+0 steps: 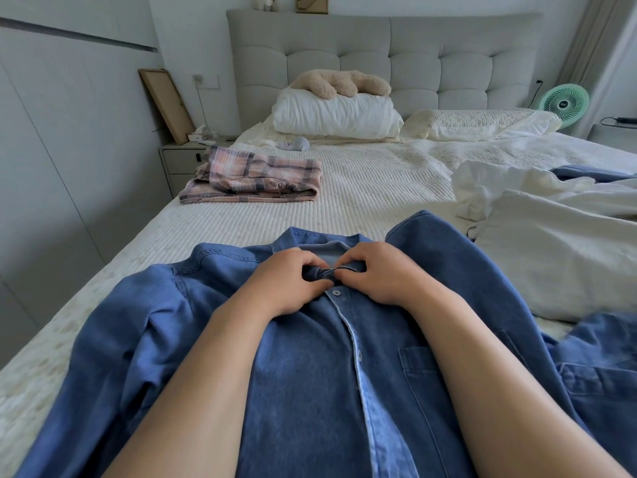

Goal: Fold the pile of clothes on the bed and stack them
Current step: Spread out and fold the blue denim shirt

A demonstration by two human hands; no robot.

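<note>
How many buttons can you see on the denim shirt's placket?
2: one button just below the hands at the collar, another button lower down. More may be hidden.

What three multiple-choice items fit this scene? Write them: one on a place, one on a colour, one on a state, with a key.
1. Where does the folded plaid garment lie?
A. on the bed's left side
B. on the white pillow
C. on the floor

2. What colour is the shirt under the hands?
A. white
B. blue denim
C. pink

3. What are the left hand and right hand doing?
A. resting flat
B. pinching the shirt at the collar
C. hanging idle

Key: 1 A, it sits near the bed's left edge by the nightstand; 2 B, the cloth is blue; 3 B, both hands' fingers curl on the fabric above the top visible button.
</note>
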